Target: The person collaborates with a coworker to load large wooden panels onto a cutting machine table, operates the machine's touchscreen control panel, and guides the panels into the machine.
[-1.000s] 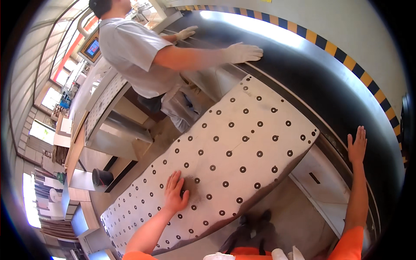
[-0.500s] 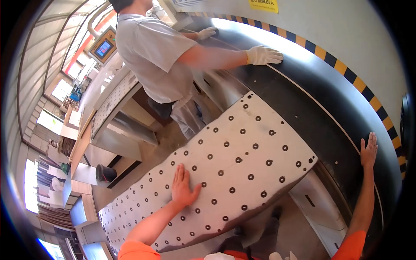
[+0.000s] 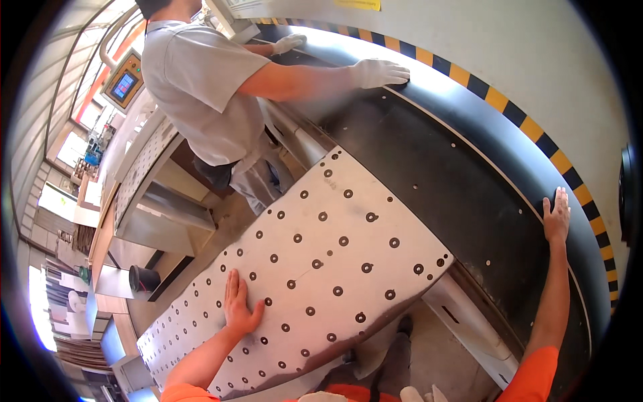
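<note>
My left hand [image 3: 242,312] lies flat, fingers stretched, on a white table [image 3: 315,228] dotted with dark ring-shaped fittings. At the far right my right hand [image 3: 556,218] is open, its fingers extended on a glossy dark panel [image 3: 489,151] near the panel's light edge. The panel rests on a black machine bed [image 3: 402,151] with small pale studs. Across the bed, a co-worker in a grey shirt [image 3: 201,74] rests a white-gloved hand [image 3: 380,74] on the same panel. The co-worker's other gloved hand [image 3: 289,43] is farther along it.
A light grey machine wall with a yellow-and-black striped band [image 3: 495,99] runs behind the panel. A control screen [image 3: 124,86] hangs at the left. Below it stand another dotted table [image 3: 144,164] and a black bucket [image 3: 143,279]. My legs [image 3: 395,348] are beside the white table.
The dark panel has slid away from the white table toward the striped band, baring more of the bed. My right hand moved with it. The view has shifted rightward.
</note>
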`<state>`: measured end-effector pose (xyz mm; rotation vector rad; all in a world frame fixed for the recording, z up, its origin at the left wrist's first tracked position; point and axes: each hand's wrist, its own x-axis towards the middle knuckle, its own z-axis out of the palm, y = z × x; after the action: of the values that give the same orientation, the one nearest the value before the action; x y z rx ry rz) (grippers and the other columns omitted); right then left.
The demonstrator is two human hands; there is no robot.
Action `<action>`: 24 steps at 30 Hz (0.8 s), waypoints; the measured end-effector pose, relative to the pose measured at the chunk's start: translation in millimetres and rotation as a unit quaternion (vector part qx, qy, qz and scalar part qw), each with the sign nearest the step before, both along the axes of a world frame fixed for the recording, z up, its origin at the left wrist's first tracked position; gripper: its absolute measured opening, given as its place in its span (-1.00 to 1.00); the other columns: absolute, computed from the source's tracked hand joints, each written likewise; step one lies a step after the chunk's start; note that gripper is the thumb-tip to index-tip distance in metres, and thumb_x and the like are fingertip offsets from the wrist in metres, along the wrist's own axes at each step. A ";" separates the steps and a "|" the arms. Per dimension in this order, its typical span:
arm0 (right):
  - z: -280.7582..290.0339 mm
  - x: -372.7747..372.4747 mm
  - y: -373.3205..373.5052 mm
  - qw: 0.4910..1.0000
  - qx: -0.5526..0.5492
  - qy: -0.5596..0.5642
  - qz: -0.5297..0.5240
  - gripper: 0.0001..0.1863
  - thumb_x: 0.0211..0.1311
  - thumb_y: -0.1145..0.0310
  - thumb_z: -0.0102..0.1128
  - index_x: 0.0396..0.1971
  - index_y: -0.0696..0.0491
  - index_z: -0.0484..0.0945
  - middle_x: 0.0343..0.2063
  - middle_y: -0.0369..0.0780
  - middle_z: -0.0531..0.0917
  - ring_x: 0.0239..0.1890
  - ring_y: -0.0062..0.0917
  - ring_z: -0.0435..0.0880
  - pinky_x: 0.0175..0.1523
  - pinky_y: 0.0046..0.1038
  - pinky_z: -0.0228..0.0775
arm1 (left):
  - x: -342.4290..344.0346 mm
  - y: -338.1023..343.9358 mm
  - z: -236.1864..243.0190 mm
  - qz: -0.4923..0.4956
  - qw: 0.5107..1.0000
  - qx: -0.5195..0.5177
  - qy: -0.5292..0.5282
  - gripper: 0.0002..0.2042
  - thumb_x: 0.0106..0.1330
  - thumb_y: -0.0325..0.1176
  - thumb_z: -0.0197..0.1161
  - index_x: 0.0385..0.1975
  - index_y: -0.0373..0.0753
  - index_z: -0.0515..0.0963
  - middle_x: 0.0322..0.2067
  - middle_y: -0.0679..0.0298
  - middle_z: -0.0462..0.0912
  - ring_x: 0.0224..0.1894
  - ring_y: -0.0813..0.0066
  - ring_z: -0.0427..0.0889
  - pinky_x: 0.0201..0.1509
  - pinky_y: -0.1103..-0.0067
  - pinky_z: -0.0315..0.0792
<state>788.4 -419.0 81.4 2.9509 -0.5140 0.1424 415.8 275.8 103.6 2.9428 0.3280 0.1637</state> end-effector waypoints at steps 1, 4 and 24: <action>0.1 3.8 -3.7 1.000 -0.001 -0.004 -0.004 -0.29 0.42 -0.13 -0.27 0.42 -0.03 0.04 0.44 -0.19 0.05 0.48 -0.35 -0.02 0.51 -0.23 -0.25 | 1.6 -1.6 0.4 -0.001 1.000 -0.001 0.001 -0.35 0.08 -0.23 0.24 0.09 -0.63 0.34 0.33 -0.29 0.10 0.39 -0.25 0.06 0.43 0.16 0.00; -1.5 12.8 -16.5 1.000 -0.010 -0.011 -0.005 -0.30 0.42 -0.14 -0.28 0.42 -0.03 0.05 0.44 -0.20 0.06 0.48 -0.36 -0.01 0.51 -0.23 -0.24 | 3.3 -0.6 -1.9 -0.001 1.000 -0.001 0.004 -0.36 0.08 -0.24 0.23 0.08 -0.64 0.34 0.33 -0.30 0.10 0.39 -0.26 0.06 0.43 0.15 0.00; 2.7 -19.4 61.5 0.844 0.507 -0.174 0.024 -0.68 0.31 0.21 0.17 -0.12 0.15 0.59 -0.33 -0.18 0.71 -0.34 -0.50 0.70 -0.23 -0.53 0.53 | -3.1 1.0 5.2 0.014 0.999 -0.023 -0.028 -0.44 0.15 -0.25 0.24 0.06 -0.56 0.40 0.35 -0.16 0.12 0.41 -0.14 0.07 0.43 0.21 0.03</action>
<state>769.1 -357.6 84.1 4.0085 -0.7320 0.5874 412.8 276.8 108.8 2.8830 0.3592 0.2400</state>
